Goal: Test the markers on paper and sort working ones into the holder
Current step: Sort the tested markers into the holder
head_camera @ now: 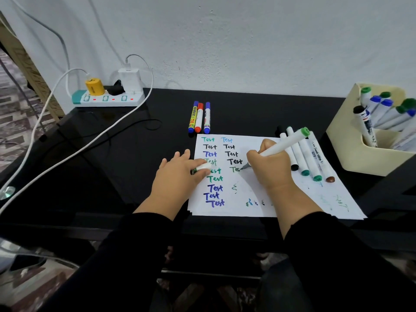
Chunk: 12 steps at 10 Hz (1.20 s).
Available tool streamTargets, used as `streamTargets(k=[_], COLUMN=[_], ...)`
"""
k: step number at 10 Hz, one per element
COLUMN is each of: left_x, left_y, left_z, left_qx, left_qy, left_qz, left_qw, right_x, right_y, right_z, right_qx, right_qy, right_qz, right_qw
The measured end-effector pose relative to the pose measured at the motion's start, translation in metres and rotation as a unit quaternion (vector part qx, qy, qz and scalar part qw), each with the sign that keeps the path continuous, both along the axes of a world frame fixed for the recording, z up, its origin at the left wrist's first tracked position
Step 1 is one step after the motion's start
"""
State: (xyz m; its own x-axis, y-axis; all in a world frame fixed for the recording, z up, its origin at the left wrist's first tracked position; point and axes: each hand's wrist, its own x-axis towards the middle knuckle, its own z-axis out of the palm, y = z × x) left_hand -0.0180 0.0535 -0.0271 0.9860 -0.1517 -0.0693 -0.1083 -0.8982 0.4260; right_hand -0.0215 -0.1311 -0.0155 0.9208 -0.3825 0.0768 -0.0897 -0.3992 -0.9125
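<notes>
Most markers look tested: holder [351,143] at 3 o'clock is well stocked. Right hand [267,163] grips green marker [281,144], mid-word on paper [281,199]; left hand [177,176] pinches its cap [201,168]. Four markers [308,158] at 2 o'clock, three [199,118] at 12 unsorted.

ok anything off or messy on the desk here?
Mostly orderly. One oddity: the paper has stray faint scribbles and a faint upside-down word near its right edge, away from the neat "Test" columns. The right hand is writing with the green marker; the left hand holds its cap.
</notes>
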Motion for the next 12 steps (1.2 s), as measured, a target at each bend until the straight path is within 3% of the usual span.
streamTargets(k=[3,5,6,7,10,12], left_x=[-0.001,-0.003,-0.009,-0.017,-0.024,-0.022], left_y=[-0.001,-0.004,-0.011,-0.017,-0.018,-0.017], left_z=[0.001,0.008,0.016,0.026,0.035,0.034], left_qx=[0.002,0.009,-0.126,-0.256,-0.355,-0.394], left_qy=[0.002,-0.012,-0.024,0.03,0.087,0.079], left_qz=[0.0,-0.009,0.004,0.033,0.001,0.013], left_qw=[1.0,1.0,0.992,0.966,0.931,0.916], right_x=[-0.003,-0.001,-0.004,-0.008,-0.013,-0.015], right_y=[0.001,-0.003,0.0,0.002,0.012,0.012], right_z=[0.004,0.009,0.015,0.02,0.022,0.024], right_qx=[0.008,0.165,0.239,0.3,0.288,0.313], right_qy=[0.001,-0.011,-0.026,-0.038,-0.004,0.019], right_qz=[0.01,-0.025,0.027,0.083,0.141,0.211], right_qw=[1.0,0.986,0.97,0.95,0.947,0.926])
